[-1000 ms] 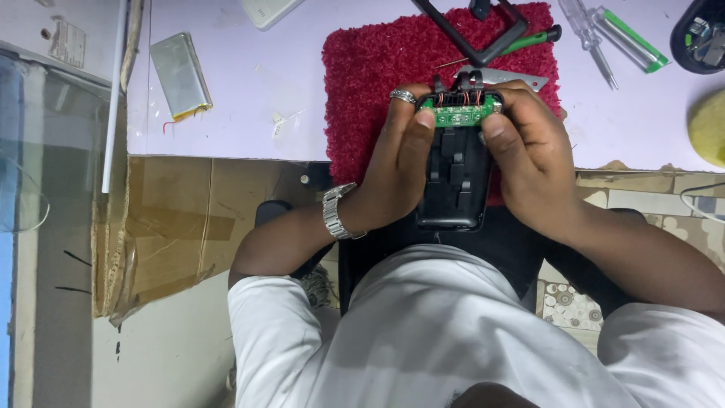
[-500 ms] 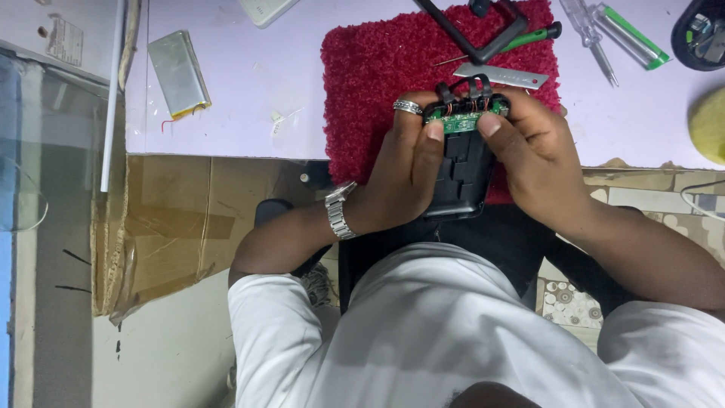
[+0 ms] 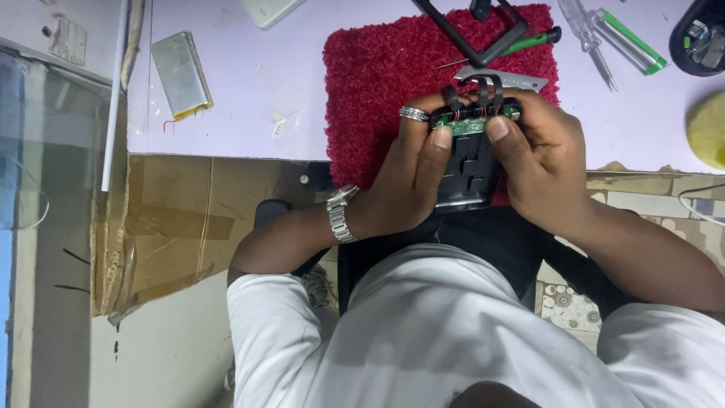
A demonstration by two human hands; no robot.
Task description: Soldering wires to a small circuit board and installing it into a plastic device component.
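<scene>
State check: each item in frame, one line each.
Black casing: held in both hands, circuit board exposed.
Left hand: grip shut on casing.
Right hand: grip shut on casing.
Flat battery: lying loose on table.
Green screwdriver: lying on red mat.

A white short-sleeved shirt (image 3: 430, 332) is worn, its sleeves ending above the elbows so that both forearms are left bare. A silver metal link watch (image 3: 340, 214) is seen on the left wrist, and a broad silver ring (image 3: 413, 114) is worn on a finger of the left hand (image 3: 404, 177). Nothing is worn on the right hand (image 3: 540, 162). Dark trousers (image 3: 498, 242) are seen below the shirt's hem.
</scene>
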